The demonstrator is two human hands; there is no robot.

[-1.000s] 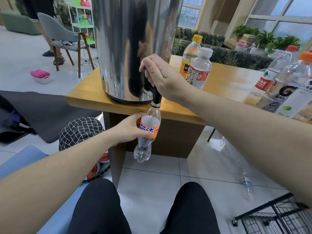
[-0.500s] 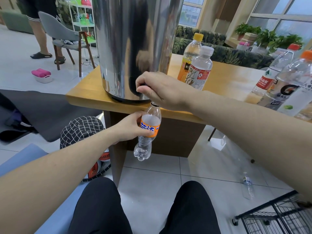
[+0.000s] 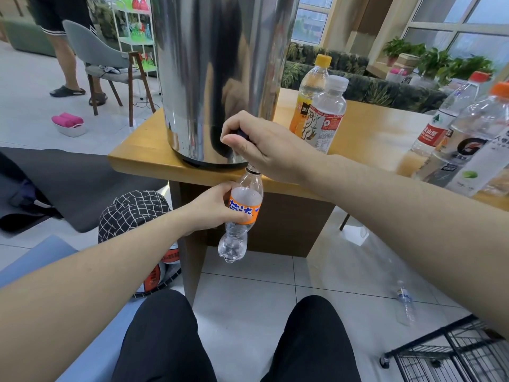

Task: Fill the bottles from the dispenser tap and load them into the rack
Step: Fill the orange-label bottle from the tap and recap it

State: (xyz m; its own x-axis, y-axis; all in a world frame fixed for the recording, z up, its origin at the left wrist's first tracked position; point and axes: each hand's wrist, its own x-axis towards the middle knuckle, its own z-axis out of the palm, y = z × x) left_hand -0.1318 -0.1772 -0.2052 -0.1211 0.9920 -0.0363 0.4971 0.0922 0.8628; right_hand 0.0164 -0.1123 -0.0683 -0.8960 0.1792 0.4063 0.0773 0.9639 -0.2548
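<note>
At frame centre, the orange-labelled bottle [image 3: 242, 213] is gripped by the left hand [image 3: 213, 209] under the tap handle [image 3: 243, 133], which is grasped by the right hand [image 3: 264, 146]; filling is judged underway, and the rack [image 3: 451, 357] at lower right looks unloaded.

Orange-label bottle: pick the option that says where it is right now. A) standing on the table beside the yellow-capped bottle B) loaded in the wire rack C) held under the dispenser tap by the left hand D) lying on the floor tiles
C: the left hand grips the orange-label bottle, its open neck just beneath the right hand at the steel dispenser.
</note>
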